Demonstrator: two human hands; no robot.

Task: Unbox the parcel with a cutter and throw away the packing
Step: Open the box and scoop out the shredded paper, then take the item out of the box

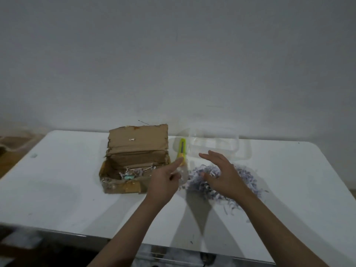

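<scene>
White counter [67, 189] across the scene. Cardboard box [134, 160] left of centre, already cut open, flap standing up; a few paper shreds and a small teal item [128, 177] left inside. Heap of shredded paper [244, 182] pulled out to the right, not yet thrown away. Clear plastic container [215, 145] far right of the box. Right hand [223, 174] over the heap, fingers spread, holding nothing. Left hand [163, 180] with forefinger out, the rest curled, empty. Yellow cutter [181, 149] set down between box and container.
</scene>
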